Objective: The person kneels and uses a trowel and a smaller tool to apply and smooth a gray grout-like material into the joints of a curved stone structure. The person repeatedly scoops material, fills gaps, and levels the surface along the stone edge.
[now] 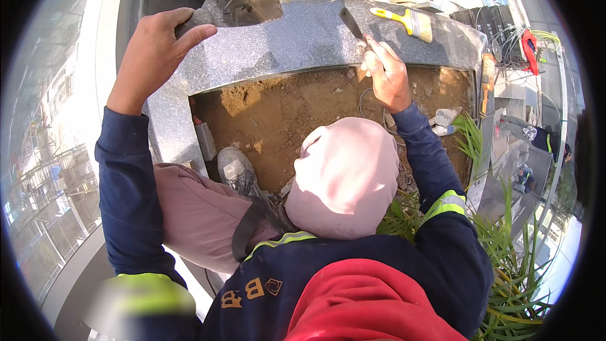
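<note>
left fingers (199, 36) grip a translucent plastic container (245, 0); right fingers (382, 53) hold a dark-bladed scraper (350, 23). below them, the speckled grey stone ledge (303, 44) looks laid; surface work appears unfinished.

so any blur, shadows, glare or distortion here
Head view: sunlight and shadows dapple the speckled grey stone slab; the lime band on the left navy sleeve is blurred; the far left looks washed out; straight edges bow toward the picture's rim.
</note>
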Demonstrator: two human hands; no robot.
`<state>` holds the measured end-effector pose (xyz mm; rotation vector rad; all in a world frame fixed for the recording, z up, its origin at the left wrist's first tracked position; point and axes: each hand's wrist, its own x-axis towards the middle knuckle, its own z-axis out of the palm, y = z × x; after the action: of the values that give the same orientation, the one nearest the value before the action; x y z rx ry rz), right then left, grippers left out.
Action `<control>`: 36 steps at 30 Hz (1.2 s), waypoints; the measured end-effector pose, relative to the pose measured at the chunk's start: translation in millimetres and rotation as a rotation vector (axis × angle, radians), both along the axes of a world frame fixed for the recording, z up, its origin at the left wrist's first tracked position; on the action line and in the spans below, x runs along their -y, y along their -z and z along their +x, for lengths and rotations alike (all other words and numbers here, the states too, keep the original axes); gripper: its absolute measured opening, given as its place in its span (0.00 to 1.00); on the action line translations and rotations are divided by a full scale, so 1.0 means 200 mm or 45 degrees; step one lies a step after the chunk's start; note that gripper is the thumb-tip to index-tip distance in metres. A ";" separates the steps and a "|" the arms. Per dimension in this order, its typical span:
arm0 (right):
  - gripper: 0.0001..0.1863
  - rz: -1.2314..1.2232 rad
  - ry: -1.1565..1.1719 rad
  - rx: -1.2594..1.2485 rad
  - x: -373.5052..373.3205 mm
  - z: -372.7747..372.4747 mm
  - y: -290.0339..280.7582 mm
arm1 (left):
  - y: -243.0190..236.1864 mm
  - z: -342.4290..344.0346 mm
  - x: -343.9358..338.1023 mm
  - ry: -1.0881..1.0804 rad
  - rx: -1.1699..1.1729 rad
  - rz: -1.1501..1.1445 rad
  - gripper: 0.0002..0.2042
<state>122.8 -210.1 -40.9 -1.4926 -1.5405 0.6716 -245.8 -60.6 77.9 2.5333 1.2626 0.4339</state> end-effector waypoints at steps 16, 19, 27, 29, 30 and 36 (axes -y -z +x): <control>0.24 0.695 -0.355 1.099 -0.32 -0.08 -0.42 | 0.01 0.04 0.00 0.196 -0.015 0.114 0.21; 0.21 0.632 -0.359 1.101 -0.27 -0.07 -0.39 | 0.04 0.05 0.01 0.211 0.013 0.086 0.20; 0.18 -0.132 -0.265 0.576 -0.08 -0.05 -0.08 | -0.01 0.04 -0.01 0.114 0.184 0.099 0.20; 0.19 -0.443 -0.226 0.163 -0.02 -0.01 0.15 | -0.11 0.14 0.07 0.034 0.281 0.000 0.12; 0.20 -0.571 -0.236 0.131 0.00 -0.02 0.24 | -0.16 0.18 0.10 -0.046 0.300 -0.104 0.08; 0.18 -0.232 -0.839 0.581 -0.28 -0.10 0.36 | -0.04 0.09 0.08 -0.015 0.351 -0.059 0.09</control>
<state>102.1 -153.9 -113.5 -1.3125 -2.4270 0.8986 -228.4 -77.0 86.0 2.3306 1.1687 0.7194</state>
